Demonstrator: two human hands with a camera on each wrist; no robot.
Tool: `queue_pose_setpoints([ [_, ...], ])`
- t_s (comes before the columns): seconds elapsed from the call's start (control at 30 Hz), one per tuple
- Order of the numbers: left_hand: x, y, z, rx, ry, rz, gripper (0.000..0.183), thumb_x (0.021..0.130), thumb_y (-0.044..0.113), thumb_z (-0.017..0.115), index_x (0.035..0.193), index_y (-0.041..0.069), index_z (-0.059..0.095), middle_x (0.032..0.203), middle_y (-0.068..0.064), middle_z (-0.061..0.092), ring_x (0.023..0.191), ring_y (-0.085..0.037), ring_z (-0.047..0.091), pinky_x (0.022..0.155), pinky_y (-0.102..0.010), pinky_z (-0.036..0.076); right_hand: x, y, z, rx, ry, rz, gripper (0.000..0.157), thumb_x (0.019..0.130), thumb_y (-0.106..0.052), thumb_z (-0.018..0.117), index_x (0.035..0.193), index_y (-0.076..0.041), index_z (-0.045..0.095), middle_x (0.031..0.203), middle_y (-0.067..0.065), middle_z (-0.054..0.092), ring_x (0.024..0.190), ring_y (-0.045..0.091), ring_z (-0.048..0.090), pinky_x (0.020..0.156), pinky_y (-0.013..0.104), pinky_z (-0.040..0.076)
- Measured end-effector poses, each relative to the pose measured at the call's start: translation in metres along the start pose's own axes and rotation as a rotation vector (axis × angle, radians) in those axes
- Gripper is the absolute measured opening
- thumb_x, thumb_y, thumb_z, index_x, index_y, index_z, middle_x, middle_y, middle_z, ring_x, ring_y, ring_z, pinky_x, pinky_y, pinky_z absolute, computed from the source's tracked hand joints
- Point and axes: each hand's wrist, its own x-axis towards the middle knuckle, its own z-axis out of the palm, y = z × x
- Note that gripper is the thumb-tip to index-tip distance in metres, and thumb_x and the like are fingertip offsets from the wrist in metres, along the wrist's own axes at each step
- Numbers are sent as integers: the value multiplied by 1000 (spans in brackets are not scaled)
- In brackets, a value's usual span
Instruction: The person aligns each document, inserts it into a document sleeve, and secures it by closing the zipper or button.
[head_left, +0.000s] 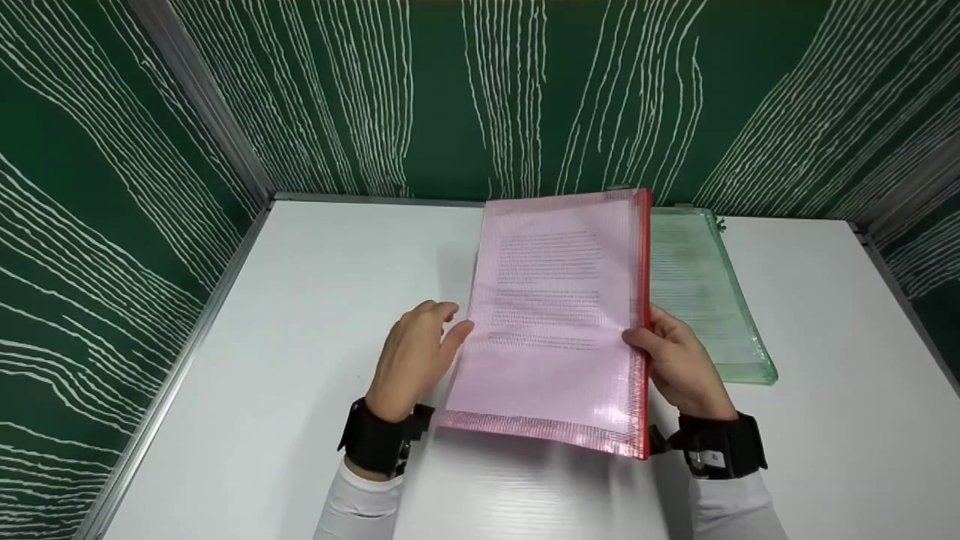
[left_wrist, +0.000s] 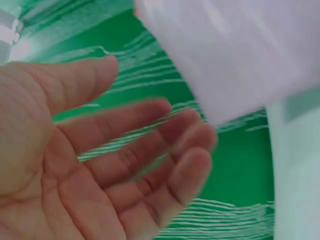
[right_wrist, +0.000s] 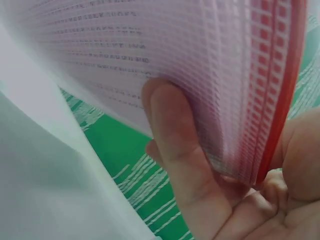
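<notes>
A pink mesh document pouch (head_left: 555, 315) with a red edge strip is raised above the table, a printed sheet showing through it. My right hand (head_left: 682, 360) grips its right edge, thumb on the front. In the right wrist view, fingers (right_wrist: 175, 145) lie along the other face of the pouch (right_wrist: 220, 75). Beside the left edge is my left hand (head_left: 416, 360), fingers loosely bent and holding nothing. The left wrist view shows this hand (left_wrist: 115, 155) with its palm bare, near a blurred pouch corner (left_wrist: 220, 100).
A green mesh document pouch (head_left: 712, 300) lies on the white table (head_left: 337, 277) at the right, partly covered by the pink one. Green walls (head_left: 442, 97) with white wavy lines enclose the table at the back and sides.
</notes>
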Motion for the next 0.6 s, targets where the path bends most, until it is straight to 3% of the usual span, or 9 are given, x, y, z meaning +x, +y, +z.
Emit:
queue_pose_setpoints([
  [0.1,4,-11,0,-60,-81,-104,38,105,26,62,121,-7,69,108,-21,72,94,-34,70,84,-46,56,-4,-5,-4,37,20,-35,48,102,7,46,150,7,37,114,5,70,95,16,71,76,29,58],
  [0.17,7,-17,2,-135,-160,-159,39,106,30,59,120,-6,69,104,-18,73,91,-31,71,80,-42,56,-7,-7,-7,68,34,-56,46,103,6,48,148,2,41,112,6,70,92,16,71,74,29,59],
  [0.27,12,-22,6,-289,-241,-199,34,105,30,61,112,-2,73,90,-9,73,78,-21,70,70,-33,55,-8,-8,-10,114,33,-85,43,104,5,49,145,-8,51,111,6,71,89,16,72,71,29,59],
  [0.4,14,-24,9,-504,-303,-228,26,100,24,68,95,-1,73,67,4,63,60,-8,57,58,-24,45,-10,-8,-13,174,10,-114,42,104,5,49,137,-19,61,112,6,72,91,16,73,72,29,60],
  [0.5,14,-23,10,-638,-356,-276,21,97,18,71,94,-3,73,62,6,60,59,-6,54,56,-22,43,-10,-9,-15,197,11,-135,43,104,5,49,136,-20,63,115,6,72,93,17,73,73,30,60],
  [0.6,14,-21,10,-724,-394,-312,19,95,13,72,99,-5,73,67,4,67,60,-7,60,56,-21,48,-10,-8,-16,194,32,-147,41,105,4,50,136,-19,63,115,6,72,93,17,74,73,30,61],
])
